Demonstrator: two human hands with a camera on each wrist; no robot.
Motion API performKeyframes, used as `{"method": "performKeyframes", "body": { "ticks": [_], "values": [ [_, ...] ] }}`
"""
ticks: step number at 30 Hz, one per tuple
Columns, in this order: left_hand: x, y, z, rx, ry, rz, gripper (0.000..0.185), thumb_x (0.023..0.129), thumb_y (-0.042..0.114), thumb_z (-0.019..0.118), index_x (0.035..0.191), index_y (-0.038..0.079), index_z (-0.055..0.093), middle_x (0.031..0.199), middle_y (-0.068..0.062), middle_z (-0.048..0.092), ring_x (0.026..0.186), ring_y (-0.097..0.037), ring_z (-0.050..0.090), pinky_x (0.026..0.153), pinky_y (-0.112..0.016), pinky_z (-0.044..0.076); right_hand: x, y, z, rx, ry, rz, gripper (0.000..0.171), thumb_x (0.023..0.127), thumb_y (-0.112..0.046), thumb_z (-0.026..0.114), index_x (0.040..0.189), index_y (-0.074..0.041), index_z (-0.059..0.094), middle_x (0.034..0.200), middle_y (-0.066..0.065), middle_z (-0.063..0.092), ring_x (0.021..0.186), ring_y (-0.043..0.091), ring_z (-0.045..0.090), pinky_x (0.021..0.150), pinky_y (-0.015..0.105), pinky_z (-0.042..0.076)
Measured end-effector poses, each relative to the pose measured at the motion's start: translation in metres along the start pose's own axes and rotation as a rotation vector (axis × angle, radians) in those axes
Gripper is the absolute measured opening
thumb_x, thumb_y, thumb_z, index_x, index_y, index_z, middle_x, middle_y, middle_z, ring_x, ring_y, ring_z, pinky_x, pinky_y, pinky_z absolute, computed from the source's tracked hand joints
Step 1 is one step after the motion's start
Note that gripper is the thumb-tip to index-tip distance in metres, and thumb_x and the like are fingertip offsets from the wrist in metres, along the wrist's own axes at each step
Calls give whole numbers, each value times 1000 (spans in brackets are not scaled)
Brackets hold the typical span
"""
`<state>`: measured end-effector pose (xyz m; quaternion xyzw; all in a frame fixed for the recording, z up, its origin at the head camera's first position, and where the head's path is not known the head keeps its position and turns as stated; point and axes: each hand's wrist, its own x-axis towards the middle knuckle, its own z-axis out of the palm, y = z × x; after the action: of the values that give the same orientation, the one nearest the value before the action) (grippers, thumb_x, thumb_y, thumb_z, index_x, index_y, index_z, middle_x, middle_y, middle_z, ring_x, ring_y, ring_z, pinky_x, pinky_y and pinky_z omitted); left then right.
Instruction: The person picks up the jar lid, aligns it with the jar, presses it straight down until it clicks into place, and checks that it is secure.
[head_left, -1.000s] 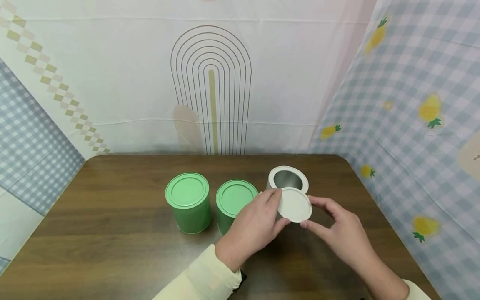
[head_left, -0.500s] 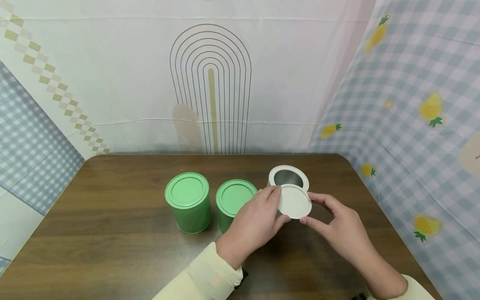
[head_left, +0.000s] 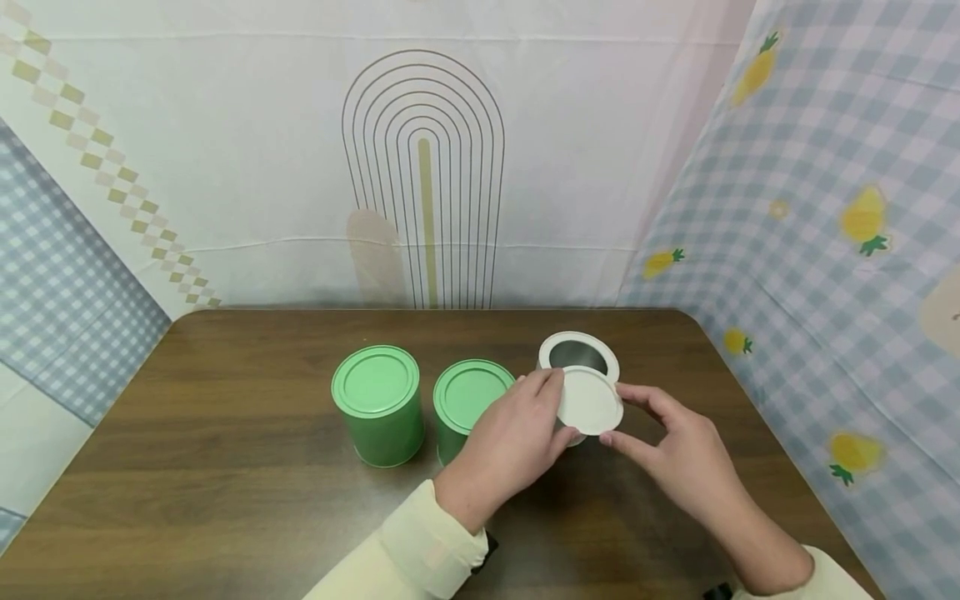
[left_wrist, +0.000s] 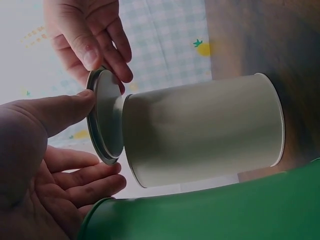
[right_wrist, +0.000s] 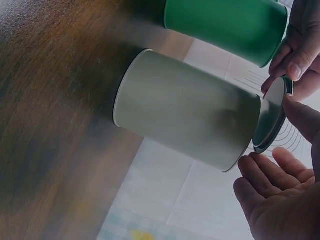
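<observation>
A white round lid [head_left: 590,402] is held between both hands, just over the near side of an open white can [head_left: 558,344]. My left hand [head_left: 506,437] pinches the lid's left edge with thumb and fingers. On the opposite edge, my right hand [head_left: 678,454] grips it the same way. From the left wrist, the lid [left_wrist: 108,112] stands close by the mouth of the can [left_wrist: 202,130], slightly tilted to it. In the right wrist view the lid's underside [right_wrist: 270,110] faces the can's rim. The can's dark interior shows behind the lid; the near rim is covered.
Two green cans with their lids on, one in the middle [head_left: 471,393] and one further left [head_left: 377,383], stand beside the white can. The nearer one is partly behind my left hand. All sit on a brown wooden table [head_left: 225,450] with patterned cloth walls behind and at the sides.
Both hands have shifted the lid slightly away from me, so it overlaps more of the can's opening in the head view. The cans have stayed in place.
</observation>
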<state>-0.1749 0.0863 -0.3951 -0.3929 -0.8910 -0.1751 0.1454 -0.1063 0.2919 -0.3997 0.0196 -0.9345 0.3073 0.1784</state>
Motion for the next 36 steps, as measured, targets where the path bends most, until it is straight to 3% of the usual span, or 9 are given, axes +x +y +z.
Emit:
{"method": "performKeyframes", "body": {
  "ticks": [36],
  "values": [
    [9, -1, -1, -21, -39, -30, 64, 91, 36, 75, 140, 0, 53, 133, -12, 60, 121, -23, 60, 110, -35, 43, 8, 6, 1, -4, 4, -16, 54, 81, -29, 86, 128, -12, 65, 124, 9, 70, 117, 35, 64, 91, 57, 53]
  ]
}}
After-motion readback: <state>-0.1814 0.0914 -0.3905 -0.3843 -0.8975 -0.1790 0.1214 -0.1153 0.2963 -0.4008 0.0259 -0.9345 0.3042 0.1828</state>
